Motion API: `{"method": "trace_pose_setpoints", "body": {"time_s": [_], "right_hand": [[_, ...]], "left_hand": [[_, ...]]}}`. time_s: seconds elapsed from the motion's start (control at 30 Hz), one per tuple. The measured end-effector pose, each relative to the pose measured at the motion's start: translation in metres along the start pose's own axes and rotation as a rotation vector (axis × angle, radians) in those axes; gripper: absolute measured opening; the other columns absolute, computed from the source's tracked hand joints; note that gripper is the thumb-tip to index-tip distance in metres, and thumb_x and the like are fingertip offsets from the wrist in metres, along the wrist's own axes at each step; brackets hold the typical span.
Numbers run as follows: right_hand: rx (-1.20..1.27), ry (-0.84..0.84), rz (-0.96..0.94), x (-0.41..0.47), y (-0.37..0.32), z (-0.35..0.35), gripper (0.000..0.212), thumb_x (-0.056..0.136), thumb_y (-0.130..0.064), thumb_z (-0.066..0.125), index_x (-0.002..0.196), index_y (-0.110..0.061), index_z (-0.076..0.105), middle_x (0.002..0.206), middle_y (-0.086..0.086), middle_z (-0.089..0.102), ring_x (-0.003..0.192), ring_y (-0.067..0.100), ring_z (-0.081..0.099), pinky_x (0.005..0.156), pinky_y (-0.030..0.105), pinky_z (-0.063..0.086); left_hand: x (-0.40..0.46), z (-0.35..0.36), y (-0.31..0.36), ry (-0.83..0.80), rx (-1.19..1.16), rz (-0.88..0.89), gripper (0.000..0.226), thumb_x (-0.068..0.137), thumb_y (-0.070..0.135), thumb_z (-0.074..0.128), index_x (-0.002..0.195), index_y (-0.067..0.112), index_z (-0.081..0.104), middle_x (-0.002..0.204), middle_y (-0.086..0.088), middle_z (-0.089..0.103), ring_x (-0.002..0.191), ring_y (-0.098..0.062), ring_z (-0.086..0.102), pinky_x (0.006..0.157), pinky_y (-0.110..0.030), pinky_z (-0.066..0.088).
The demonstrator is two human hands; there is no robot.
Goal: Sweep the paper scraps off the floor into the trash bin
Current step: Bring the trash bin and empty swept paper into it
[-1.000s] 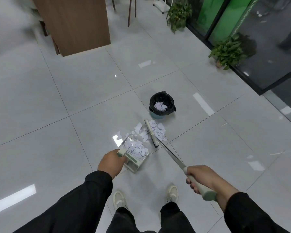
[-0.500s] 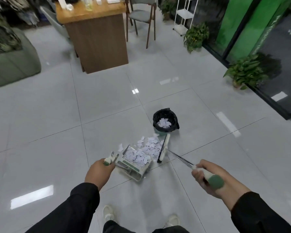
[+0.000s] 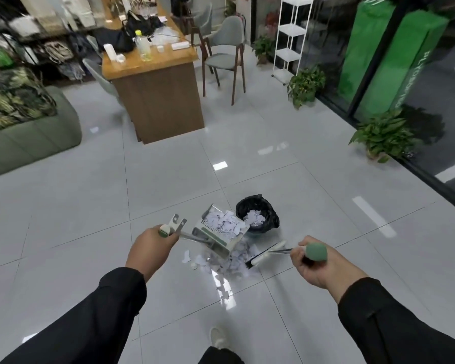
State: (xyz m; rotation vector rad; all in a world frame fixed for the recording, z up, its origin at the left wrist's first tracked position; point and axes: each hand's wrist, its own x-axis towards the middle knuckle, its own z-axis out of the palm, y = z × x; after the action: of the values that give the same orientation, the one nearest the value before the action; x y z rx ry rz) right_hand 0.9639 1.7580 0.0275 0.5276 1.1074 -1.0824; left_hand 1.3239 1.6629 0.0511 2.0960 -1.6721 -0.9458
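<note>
My left hand (image 3: 153, 248) grips the handle of a white and green dustpan (image 3: 217, 233), lifted off the floor and tilted toward the trash bin (image 3: 258, 215). White paper scraps (image 3: 225, 224) fill the pan. The bin has a black liner and holds scraps too. My right hand (image 3: 318, 264) grips the green end of a broom handle (image 3: 316, 253); the broom head (image 3: 265, 254) rests on the floor to the right of a pile of loose scraps (image 3: 229, 261) under the pan.
A wooden desk (image 3: 155, 82) and a grey chair (image 3: 226, 53) stand beyond the bin. A green sofa (image 3: 29, 132) is at the left. Potted plants (image 3: 384, 137) and a white shelf (image 3: 292, 35) line the glass wall on the right. My shoe (image 3: 218, 337) is near the bottom.
My left hand has raised the dustpan off the floor and moved it toward the bin. The broom head has swung lower and to the right. My head has tilted up.
</note>
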Motion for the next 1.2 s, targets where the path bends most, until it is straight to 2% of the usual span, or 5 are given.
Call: {"method": "trace_pose_setpoints", "body": {"time_s": [0.23, 0.53, 0.77, 0.93, 1.2], "right_hand": [[-0.045, 0.029, -0.010, 0.008, -0.022, 0.011, 0.012, 0.085, -0.001, 0.057, 0.078, -0.006, 0.048, 0.061, 0.008, 0.045, 0.035, 0.016, 0.047, 0.035, 0.019, 0.048], [-0.070, 0.017, 0.027, 0.034, -0.073, 0.013, 0.006, 0.088, -0.004, 0.054, 0.090, -0.006, 0.048, 0.063, 0.009, 0.047, 0.038, 0.015, 0.050, 0.037, 0.021, 0.050], [-0.174, 0.014, 0.047, 0.054, -0.127, -0.008, 0.014, 0.085, -0.005, 0.059, 0.094, -0.008, 0.048, 0.067, 0.011, 0.049, 0.040, 0.016, 0.051, 0.038, 0.022, 0.051], [-0.275, 0.039, 0.064, 0.059, -0.150, -0.031, 0.014, 0.085, -0.004, 0.062, 0.096, -0.007, 0.052, 0.071, 0.013, 0.053, 0.042, 0.019, 0.054, 0.040, 0.024, 0.051], [-0.383, 0.047, 0.121, 0.066, -0.194, -0.072, 0.012, 0.085, -0.003, 0.059, 0.090, -0.007, 0.049, 0.059, 0.011, 0.051, 0.037, 0.020, 0.052, 0.037, 0.023, 0.047]], "left_hand": [[0.034, 0.016, 0.064, 0.022, 0.256, 0.253, 0.022, 0.096, 0.045, 0.054, 0.082, 0.030, 0.059, 0.063, 0.004, 0.058, 0.057, -0.017, 0.048, 0.053, -0.031, 0.039], [0.054, 0.082, 0.121, -0.136, 0.815, 0.655, 0.036, 0.100, 0.041, 0.054, 0.136, 0.042, 0.050, 0.083, 0.004, 0.068, 0.072, -0.024, 0.062, 0.059, -0.030, 0.039], [0.032, 0.143, 0.160, -0.253, 1.015, 0.736, 0.019, 0.096, 0.018, 0.047, 0.114, 0.025, 0.051, 0.072, -0.001, 0.059, 0.060, -0.030, 0.050, 0.058, -0.038, 0.047], [0.004, 0.172, 0.175, -0.316, 1.058, 0.727, 0.043, 0.100, 0.013, 0.048, 0.141, 0.025, 0.042, 0.079, 0.000, 0.053, 0.059, -0.028, 0.045, 0.046, -0.033, 0.021], [-0.034, 0.224, 0.216, -0.350, 1.069, 0.615, 0.062, 0.096, 0.005, 0.046, 0.151, 0.029, 0.034, 0.100, -0.004, 0.071, 0.072, -0.032, 0.049, 0.054, -0.036, 0.032]]}}
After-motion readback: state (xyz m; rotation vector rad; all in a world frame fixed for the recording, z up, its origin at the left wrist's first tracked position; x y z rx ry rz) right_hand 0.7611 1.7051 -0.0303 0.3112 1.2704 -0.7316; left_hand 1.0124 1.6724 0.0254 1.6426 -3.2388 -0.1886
